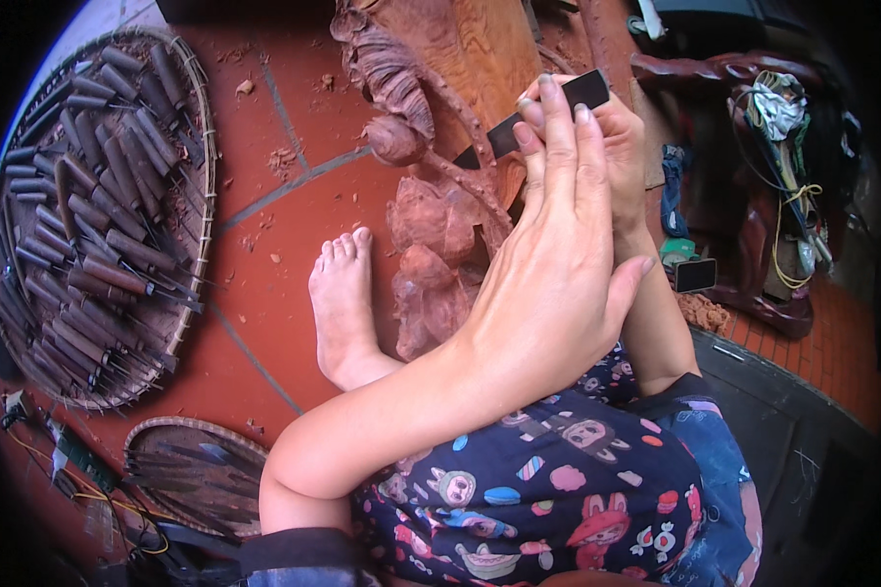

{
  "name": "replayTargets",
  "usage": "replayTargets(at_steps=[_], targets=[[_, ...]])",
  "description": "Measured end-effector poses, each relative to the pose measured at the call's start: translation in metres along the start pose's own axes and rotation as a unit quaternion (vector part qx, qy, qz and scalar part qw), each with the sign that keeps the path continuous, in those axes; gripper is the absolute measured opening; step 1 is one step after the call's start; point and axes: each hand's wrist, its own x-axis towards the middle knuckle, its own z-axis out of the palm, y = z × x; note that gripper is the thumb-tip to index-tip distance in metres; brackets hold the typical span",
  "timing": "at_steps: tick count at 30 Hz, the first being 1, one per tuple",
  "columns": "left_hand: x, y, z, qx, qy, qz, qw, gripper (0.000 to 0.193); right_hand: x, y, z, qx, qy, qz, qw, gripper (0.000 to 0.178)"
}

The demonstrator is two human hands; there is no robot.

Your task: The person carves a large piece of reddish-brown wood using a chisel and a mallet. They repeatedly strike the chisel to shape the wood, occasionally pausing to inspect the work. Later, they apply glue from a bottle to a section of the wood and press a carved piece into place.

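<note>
Head view, speaker one: Where is the dark flat strip?

Speaker two: Against the reddish wood carving. My left hand presses its fingertips on it; my right hand, behind, pinches its upper end.

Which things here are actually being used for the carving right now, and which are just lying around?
In use:
left hand
right hand
dark flat strip, gripped by both hands
reddish wood carving

Lying about:
round woven tray of chisels
smaller tray of tools
wood chips on the tiled floor
</note>
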Motion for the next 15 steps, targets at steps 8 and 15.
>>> replayTargets(at_steps=[8,15], targets=[[-0.008,0.006,-0.003,0.051,-0.011,-0.020,0.998,0.093,0.011,-0.005,-0.008,0.013,-0.111,0.075,0.991,0.014],[-0.005,0.003,-0.004,0.034,0.001,-0.001,0.999,0.094,0.002,-0.003,0.001,-0.029,-0.041,0.022,0.998,0.016]])
